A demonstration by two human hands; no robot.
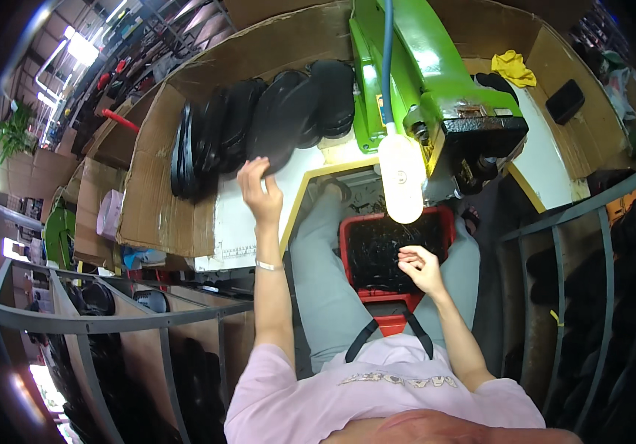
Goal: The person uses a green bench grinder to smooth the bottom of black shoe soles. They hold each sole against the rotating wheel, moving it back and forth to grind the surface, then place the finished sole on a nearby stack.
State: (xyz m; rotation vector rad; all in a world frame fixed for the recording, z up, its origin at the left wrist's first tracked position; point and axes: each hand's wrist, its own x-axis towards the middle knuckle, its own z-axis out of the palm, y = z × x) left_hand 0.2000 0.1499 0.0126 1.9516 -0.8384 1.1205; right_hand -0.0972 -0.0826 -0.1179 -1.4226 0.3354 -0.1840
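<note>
My left hand (262, 194) reaches forward to the stacked soles on the left side of the worktable. Its fingers close on the near end of a black shoe sole (282, 126), which lies slanted over the others. More black soles (218, 133) stand and lean in a row beside it. Over the red bin (451, 229) between my knees hovers my right hand (422, 271), fingers loosely bent and apart from the thumb, with nothing seen in them. Dark scraps (377, 255) fill that bin.
A green machine (436, 52) with a black head (484, 133) rises ahead, a lit pale lamp (402, 177) beside it. Cardboard walls (162, 163) surround the white tabletop. A yellow cloth (514, 68) and a dark phone-like slab (565, 102) lie right. Metal racks (148, 320) flank me.
</note>
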